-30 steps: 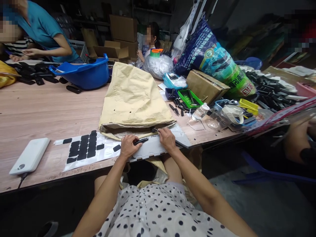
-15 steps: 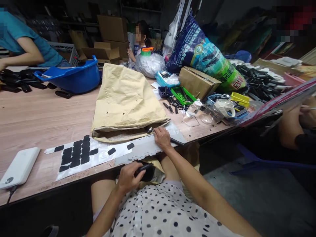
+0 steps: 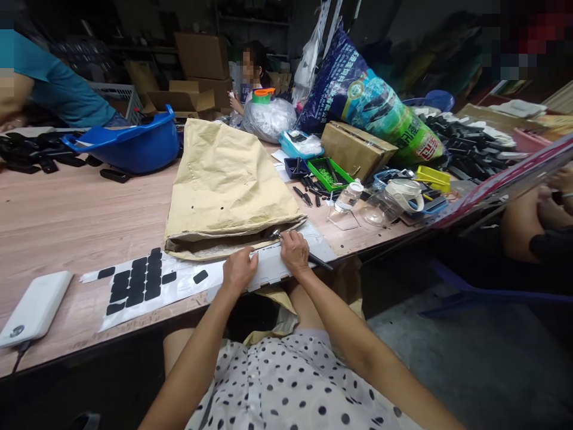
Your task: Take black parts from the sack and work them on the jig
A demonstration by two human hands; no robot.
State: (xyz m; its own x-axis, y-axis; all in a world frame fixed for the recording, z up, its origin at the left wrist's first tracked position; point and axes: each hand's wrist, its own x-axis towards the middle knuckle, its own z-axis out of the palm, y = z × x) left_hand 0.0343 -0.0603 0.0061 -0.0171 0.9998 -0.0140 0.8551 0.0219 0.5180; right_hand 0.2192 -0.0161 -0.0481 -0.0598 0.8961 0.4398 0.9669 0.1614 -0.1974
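Observation:
My left hand (image 3: pixel 239 270) rests at the table's front edge on a flat grey board (image 3: pixel 271 266), its fingers curled. What it holds, if anything, is hidden. To its right, my right hand (image 3: pixel 294 252) is closed around a black-handled tool (image 3: pixel 320 261) with a shiny metal end, whose exact kind I cannot make out. That metal end lies by the open mouth of a tan paper sack (image 3: pixel 233 185). Left of my hands, a white backing sheet (image 3: pixel 179 286) carries rows of black rounded stickers (image 3: pixel 153 275). One loose black sticker (image 3: pixel 200 276) sits nearest my left hand.
A white power bank (image 3: pixel 38 307) with a cable lies at the left. Behind are a blue basin (image 3: pixel 129 146), a green tray (image 3: pixel 329 176), a small bottle (image 3: pixel 349 197) and a cardboard box (image 3: pixel 356 149). An open sack (image 3: pixel 273 310) hangs at my lap. Other people sit nearby.
My left hand has risen from my lap, where it held a black handle-like piece, to the table edge. The sticker near the grey board no longer shows. My right hand stays nearly in place.

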